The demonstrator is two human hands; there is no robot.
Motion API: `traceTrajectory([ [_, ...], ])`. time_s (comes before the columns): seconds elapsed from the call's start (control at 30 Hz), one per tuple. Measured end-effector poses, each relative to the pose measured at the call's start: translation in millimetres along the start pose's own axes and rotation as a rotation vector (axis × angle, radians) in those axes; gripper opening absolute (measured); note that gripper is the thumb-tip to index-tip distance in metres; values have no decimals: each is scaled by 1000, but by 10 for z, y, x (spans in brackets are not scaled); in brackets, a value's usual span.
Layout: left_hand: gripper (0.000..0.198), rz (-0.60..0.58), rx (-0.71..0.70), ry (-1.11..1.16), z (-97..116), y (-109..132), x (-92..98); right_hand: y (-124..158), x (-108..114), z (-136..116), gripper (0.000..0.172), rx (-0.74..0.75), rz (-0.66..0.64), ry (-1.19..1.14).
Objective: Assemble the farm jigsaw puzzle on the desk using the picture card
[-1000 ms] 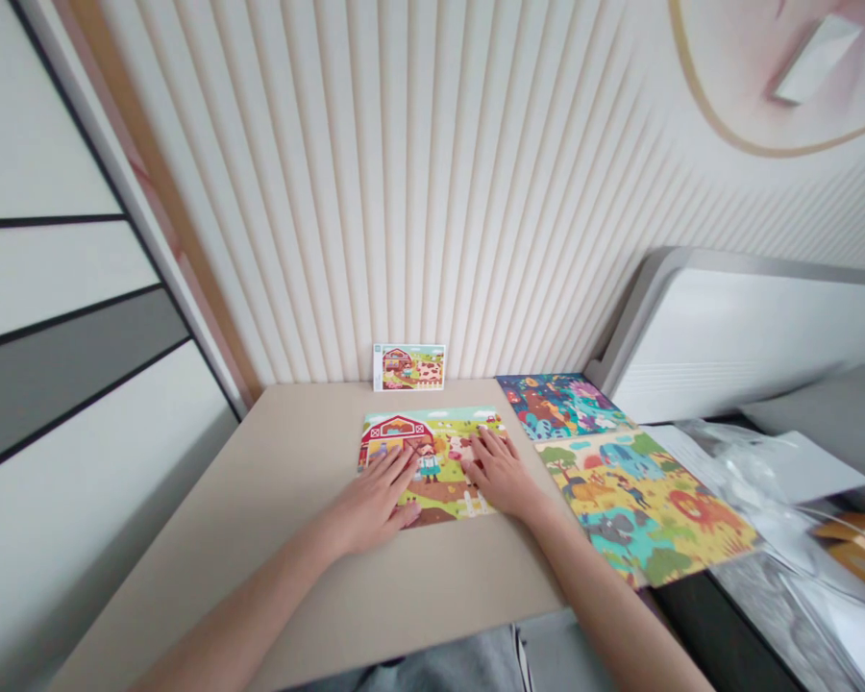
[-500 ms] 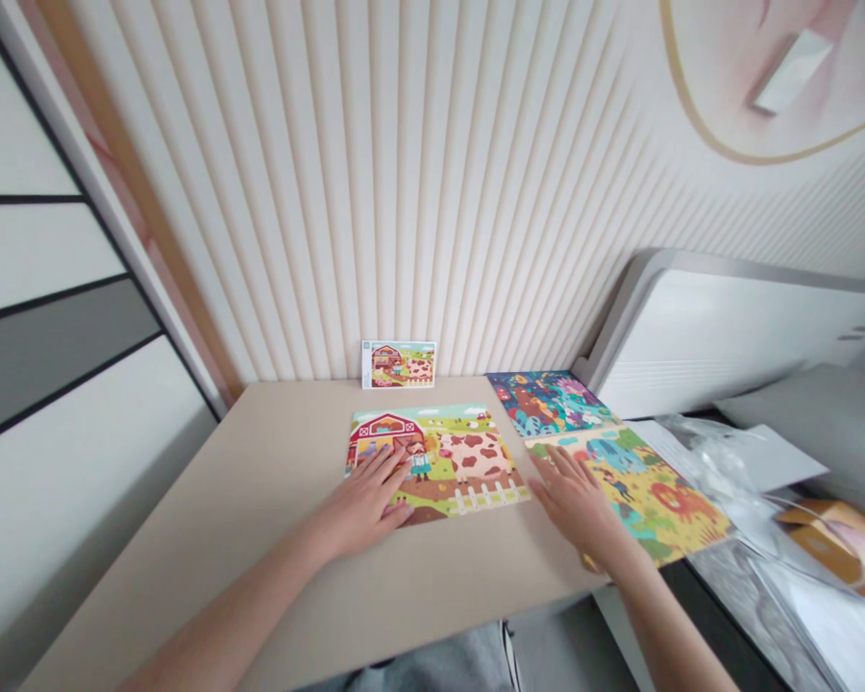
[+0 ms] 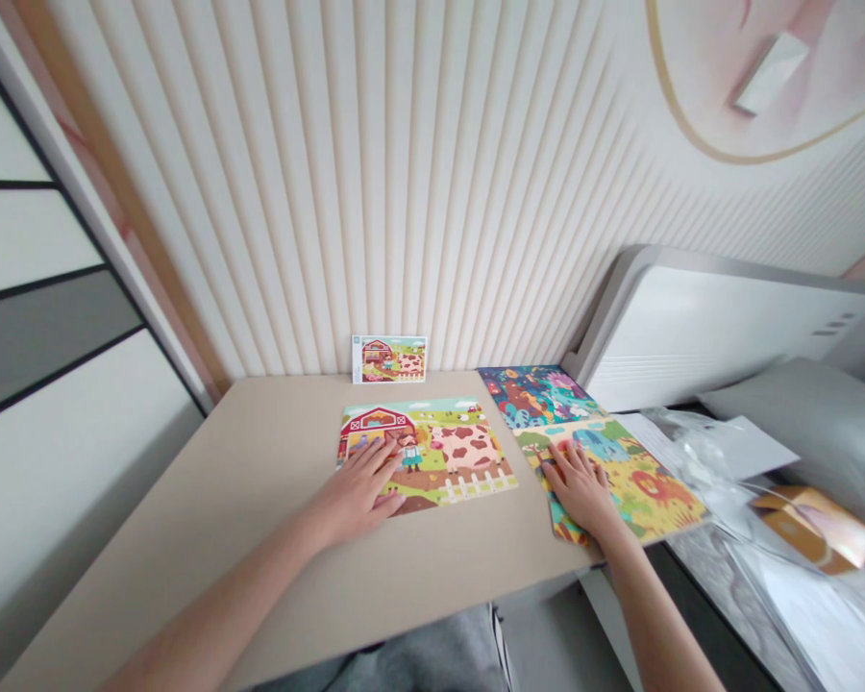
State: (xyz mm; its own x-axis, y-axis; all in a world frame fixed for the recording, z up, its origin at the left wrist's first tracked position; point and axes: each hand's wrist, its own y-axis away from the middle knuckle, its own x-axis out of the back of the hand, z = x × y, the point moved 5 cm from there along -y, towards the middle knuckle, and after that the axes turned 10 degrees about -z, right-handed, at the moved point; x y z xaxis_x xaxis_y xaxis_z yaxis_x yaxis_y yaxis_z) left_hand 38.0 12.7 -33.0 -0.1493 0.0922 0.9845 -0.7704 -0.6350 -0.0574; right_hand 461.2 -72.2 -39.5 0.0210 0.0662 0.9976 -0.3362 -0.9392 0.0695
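My left hand [image 3: 357,485] lies flat on the lower left of a farm jigsaw puzzle [image 3: 461,452], which shows a red barn and a spotted cow. My right hand [image 3: 580,490] rests with spread fingers on the near corner of a yellow-green wild-animal puzzle [image 3: 645,476], holding nothing. That board overhangs the table's right edge. Beyond it lies a blue-and-red animal puzzle [image 3: 537,396]. A small farm picture card [image 3: 389,358] stands against the ribbed wall at the back of the beige table [image 3: 216,490].
Crumpled clear plastic wrap [image 3: 699,461], a white sheet [image 3: 735,447] and an orange box [image 3: 811,529] lie right of the table. Behind them are a grey pillow [image 3: 800,413] and a white headboard [image 3: 721,336]. A wardrobe [image 3: 43,317] stands left.
My right hand has moved rightward off the farm puzzle onto the wild-animal puzzle. My left hand stays on the farm puzzle. The whole view has shifted slightly.
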Motion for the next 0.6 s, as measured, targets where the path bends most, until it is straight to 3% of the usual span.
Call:
traceTrajectory([
  [0.2,70,-11,3,1,-33,-10,-52,5,41,34,62,34,15,-59],
  [0.3,70,1,-3,0,-30,-11,-50,84,160,47,58,67,114,-92],
  [0.43,70,4,0,-7,-37,-13,-67,433,333,19,48,174,283,-105],
  [0.6,70,28,-13,4,-46,-11,-81,1058,293,-154,34,369,284,-39],
])
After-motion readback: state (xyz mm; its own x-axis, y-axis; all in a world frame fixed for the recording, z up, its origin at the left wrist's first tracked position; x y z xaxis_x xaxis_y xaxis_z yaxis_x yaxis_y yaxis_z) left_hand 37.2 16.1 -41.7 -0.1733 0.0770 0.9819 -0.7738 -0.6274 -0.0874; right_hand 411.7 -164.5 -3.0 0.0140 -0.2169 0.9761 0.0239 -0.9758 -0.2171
